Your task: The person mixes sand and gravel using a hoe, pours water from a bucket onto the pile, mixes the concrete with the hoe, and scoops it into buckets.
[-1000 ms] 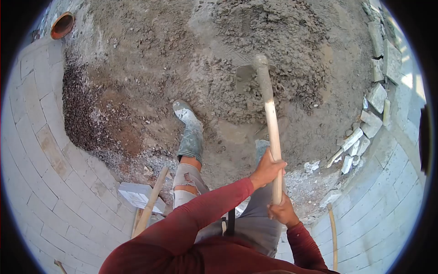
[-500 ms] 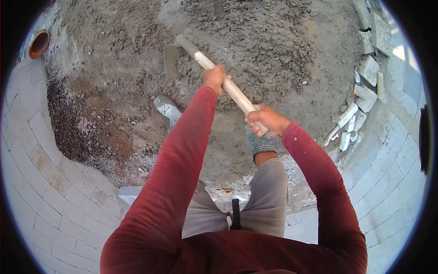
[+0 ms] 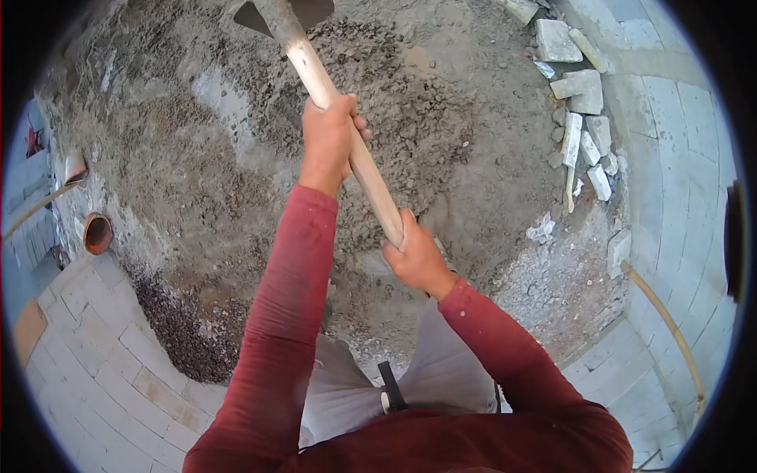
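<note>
A hoe lies across the upper middle of the head view, its pale wooden handle (image 3: 374,188) slanting from upper left to lower right. Its metal blade (image 3: 314,9) is at the top edge, partly cut off by the frame. My left hand (image 3: 327,142) is closed round the upper handle, nearer the blade. Lower down, my right hand (image 3: 423,258) grips the butt end. Beneath the hoe spreads a lumpy grey wet mix (image 3: 418,118) that looks like mortar or concrete.
Broken block pieces (image 3: 585,91) line the right side. Dark gravel (image 3: 185,331) lies at lower left, near a round reddish-brown container (image 3: 98,233). A hose or thin pole (image 3: 670,323) runs along the right paving. Pale block paving (image 3: 102,355) borders the ground.
Both hands and the hoe have moved up and left in view, the blade now at the top edge. The handle is steeper. The view has shifted, showing more at the left.
</note>
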A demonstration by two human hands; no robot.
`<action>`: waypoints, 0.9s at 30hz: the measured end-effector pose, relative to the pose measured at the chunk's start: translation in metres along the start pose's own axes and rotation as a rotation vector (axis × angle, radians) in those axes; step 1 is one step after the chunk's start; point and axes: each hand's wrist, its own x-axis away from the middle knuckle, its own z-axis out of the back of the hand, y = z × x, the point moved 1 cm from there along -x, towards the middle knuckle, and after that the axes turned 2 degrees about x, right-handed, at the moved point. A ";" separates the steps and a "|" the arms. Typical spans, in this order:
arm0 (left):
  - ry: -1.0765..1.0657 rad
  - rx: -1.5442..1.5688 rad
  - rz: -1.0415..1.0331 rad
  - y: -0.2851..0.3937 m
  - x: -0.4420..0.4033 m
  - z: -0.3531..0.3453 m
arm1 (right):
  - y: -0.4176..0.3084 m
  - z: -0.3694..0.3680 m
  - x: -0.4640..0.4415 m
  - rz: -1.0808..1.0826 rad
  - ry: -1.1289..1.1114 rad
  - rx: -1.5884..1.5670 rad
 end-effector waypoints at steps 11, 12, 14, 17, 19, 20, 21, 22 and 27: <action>-0.148 -0.455 0.486 -0.233 -0.064 0.069 | 0.096 -0.160 0.020 -0.628 0.104 -0.317; -0.153 -0.527 0.581 -0.231 -0.039 0.083 | 0.089 -0.171 0.036 -0.642 0.096 -0.328; -0.161 -0.399 0.626 -0.248 0.006 0.117 | 0.078 -0.195 0.081 -0.616 0.057 -0.272; -0.046 -0.206 0.583 -0.221 0.065 0.156 | 0.071 -0.204 0.116 -0.478 -0.002 -0.113; 0.024 -0.096 0.457 -0.161 0.059 0.155 | 0.070 -0.208 0.104 -0.389 -0.023 -0.146; -0.045 -0.167 0.295 -0.127 0.026 0.153 | 0.061 -0.194 0.059 -0.282 -0.044 -0.210; -0.086 -0.162 0.157 -0.092 -0.014 0.145 | 0.039 -0.171 0.005 -0.247 -0.074 -0.294; -0.062 -0.185 0.089 -0.059 -0.059 0.132 | 0.033 -0.159 -0.048 -0.164 -0.058 -0.259; 0.064 -0.292 0.258 -0.106 -0.209 0.115 | 0.057 -0.137 -0.160 -0.290 -0.057 -0.386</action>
